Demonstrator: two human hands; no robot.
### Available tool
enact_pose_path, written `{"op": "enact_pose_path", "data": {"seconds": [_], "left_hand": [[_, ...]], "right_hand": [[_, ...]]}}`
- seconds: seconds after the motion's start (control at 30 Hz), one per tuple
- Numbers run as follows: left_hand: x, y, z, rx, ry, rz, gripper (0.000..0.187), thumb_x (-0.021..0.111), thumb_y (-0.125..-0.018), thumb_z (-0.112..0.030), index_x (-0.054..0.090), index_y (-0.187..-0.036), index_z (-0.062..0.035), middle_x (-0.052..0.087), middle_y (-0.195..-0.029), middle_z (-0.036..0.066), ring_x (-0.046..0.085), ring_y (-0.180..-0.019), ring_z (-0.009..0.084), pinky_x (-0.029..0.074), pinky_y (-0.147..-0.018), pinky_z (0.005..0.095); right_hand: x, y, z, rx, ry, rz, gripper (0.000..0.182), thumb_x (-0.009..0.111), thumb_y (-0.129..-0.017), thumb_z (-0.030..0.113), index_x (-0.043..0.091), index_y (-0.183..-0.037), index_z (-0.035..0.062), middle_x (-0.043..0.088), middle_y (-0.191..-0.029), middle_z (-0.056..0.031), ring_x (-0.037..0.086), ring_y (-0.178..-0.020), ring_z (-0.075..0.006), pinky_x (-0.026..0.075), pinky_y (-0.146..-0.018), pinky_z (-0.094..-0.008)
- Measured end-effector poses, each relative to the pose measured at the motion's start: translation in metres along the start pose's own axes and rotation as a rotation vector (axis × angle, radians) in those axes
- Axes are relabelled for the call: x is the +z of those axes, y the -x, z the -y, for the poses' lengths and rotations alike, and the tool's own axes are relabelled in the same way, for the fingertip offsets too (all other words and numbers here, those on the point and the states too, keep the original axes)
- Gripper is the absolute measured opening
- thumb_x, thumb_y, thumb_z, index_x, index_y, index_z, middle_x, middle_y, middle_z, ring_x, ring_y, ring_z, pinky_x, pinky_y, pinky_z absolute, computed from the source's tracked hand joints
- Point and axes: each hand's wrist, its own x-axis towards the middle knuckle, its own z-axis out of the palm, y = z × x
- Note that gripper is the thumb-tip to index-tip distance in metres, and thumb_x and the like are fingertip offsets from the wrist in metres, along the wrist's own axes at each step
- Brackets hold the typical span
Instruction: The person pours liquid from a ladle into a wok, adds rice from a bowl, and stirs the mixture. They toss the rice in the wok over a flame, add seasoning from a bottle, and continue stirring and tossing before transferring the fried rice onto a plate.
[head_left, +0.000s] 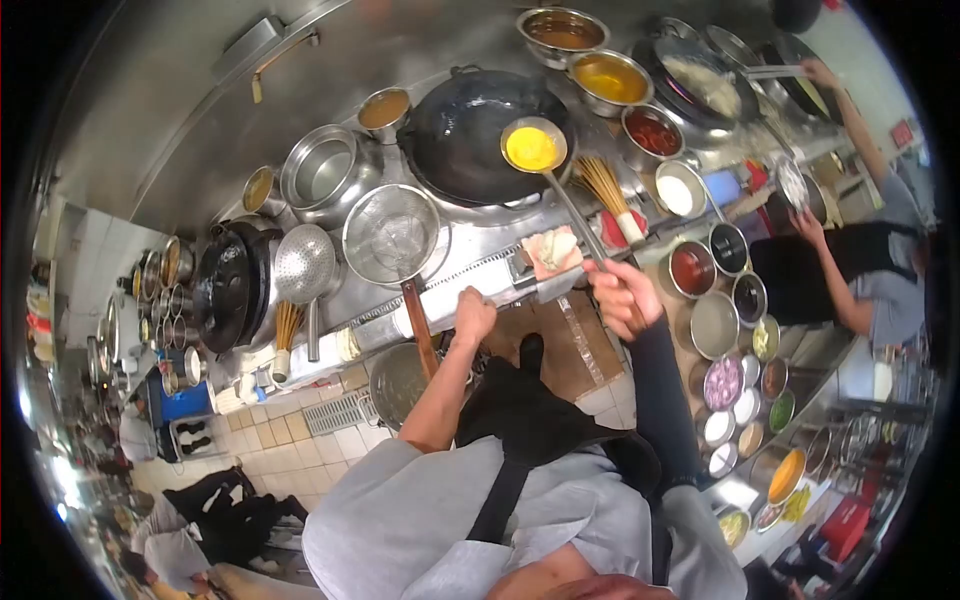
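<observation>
My right hand is closed around the long handle of a ladle. Bright yellow liquid that looks like beaten egg fills the ladle's bowl, held over the right side of a black wok. The wok's inside looks dark and shiny. My left hand is closed at the front edge of the stove; whether its fingers hold anything is hidden. Just left of it, a wire strainer with a wooden handle lies on the stove.
A perforated skimmer, a steel pot and a second wok stand left. Bamboo brushes and a folded cloth lie near the ladle. Bowls of sauce line the right. A co-worker cooks at far right.
</observation>
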Motion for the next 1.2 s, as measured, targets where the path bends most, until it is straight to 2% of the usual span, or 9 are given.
{"op": "enact_pose_path", "data": {"seconds": [0.17,0.27,0.37,0.4,0.67,0.9,1.03,1.13,1.2], "left_hand": [[-0.01,-0.037,0.038,-0.175,-0.169,-0.056,0.049,0.065,-0.096,-0.035,0.06,-0.118,0.0086,0.062,-0.117,0.033,0.063,-0.109,0.0478,0.052,-0.096,0.0543],[-0.006,-0.038,0.043,-0.166,-0.19,-0.06,0.051,0.066,-0.097,-0.038,0.059,-0.12,0.0075,0.062,-0.116,0.031,0.063,-0.107,0.0479,0.051,-0.094,0.0547],[-0.004,-0.031,0.043,-0.156,-0.175,-0.096,0.05,0.067,-0.097,-0.038,0.059,-0.119,0.0065,0.062,-0.114,0.029,0.062,-0.106,0.0479,0.051,-0.094,0.0552],[-0.004,-0.031,0.041,-0.153,-0.165,-0.112,0.05,0.067,-0.097,-0.038,0.059,-0.119,0.0062,0.062,-0.113,0.029,0.062,-0.106,0.0478,0.051,-0.093,0.0554],[-0.002,-0.032,0.036,-0.198,-0.129,-0.16,0.043,0.069,-0.094,-0.037,0.061,-0.108,0.0035,0.061,-0.109,0.025,0.061,-0.104,0.046,0.05,-0.091,0.0542],[0.0,0.016,0.016,-0.374,0.151,-0.348,0.026,0.068,-0.091,-0.022,0.06,-0.094,0.0034,0.066,-0.088,0.024,0.065,-0.088,0.0415,0.052,-0.082,0.0473],[0.053,0.069,0.024,-0.564,0.173,-0.353,0.024,0.069,-0.091,-0.021,0.061,-0.093,0.0022,0.069,-0.085,0.023,0.069,-0.082,0.0401,0.055,-0.079,0.0457],[0.137,0.125,0.098,-0.726,-0.001,-0.218,0.032,0.07,-0.089,-0.023,0.064,-0.11,0.0004,0.072,-0.086,0.019,0.074,-0.085,0.0332,0.056,-0.077,0.0438],[0.162,0.163,0.11,-0.903,0.216,-0.081,0.038,0.065,-0.081,-0.025,0.072,-0.097,0.009,0.072,-0.099,0.035,0.072,-0.099,0.0472,0.057,-0.081,0.049]], "right_hand": [[-0.026,-0.145,0.046,0.157,0.161,-0.212,0.026,0.057,-0.105,0.019,0.056,-0.123,-0.0003,0.053,-0.076,0.0014,0.049,-0.053,-0.007,0.04,-0.044,-0.0239],[-0.012,-0.181,0.036,0.015,1.112,-0.603,0.025,0.059,-0.101,0.018,0.055,-0.117,0.0,0.057,-0.076,-0.0021,0.051,-0.055,-0.0102,0.04,-0.043,-0.0272],[-0.068,-0.196,0.026,-0.612,1.753,-0.534,0.021,0.061,-0.098,0.018,0.054,-0.109,0.0024,0.058,-0.075,-0.0044,0.053,-0.056,-0.0123,0.039,-0.042,-0.0299],[0.017,-0.166,0.024,-0.175,1.289,-0.658,0.014,0.059,-0.099,0.016,0.053,-0.105,0.0046,0.056,-0.077,-0.0038,0.051,-0.056,-0.0112,0.038,-0.042,-0.0299],[-0.014,-0.175,0.077,0.135,0.352,-0.293,0.014,0.062,-0.102,0.016,0.055,-0.108,0.0048,0.054,-0.08,-0.0008,0.044,-0.054,-0.0061,0.034,-0.042,-0.022],[-0.016,-0.168,0.078,0.093,0.47,-0.453,0.013,0.059,-0.104,0.019,0.047,-0.102,0.0158,0.054,-0.078,-0.0003,0.047,-0.053,-0.0091,0.035,-0.041,-0.0262],[-0.067,-0.202,0.153,0.465,-0.271,-0.147,0.015,0.055,-0.106,0.018,0.048,-0.116,0.0095,0.053,-0.077,-0.0016,0.047,-0.054,-0.0113,0.039,-0.042,-0.0297],[-0.071,-0.197,0.128,0.18,0.229,-0.346,0.019,0.059,-0.105,0.02,0.052,-0.122,0.0143,0.053,-0.077,-0.0014,0.048,-0.054,-0.009,0.039,-0.042,-0.0245],[-0.041,-0.169,0.105,0.072,0.447,-0.457,0.012,0.059,-0.105,0.022,0.053,-0.114,0.0153,0.054,-0.078,-0.0013,0.048,-0.054,-0.0075,0.039,-0.042,-0.0215]]}}
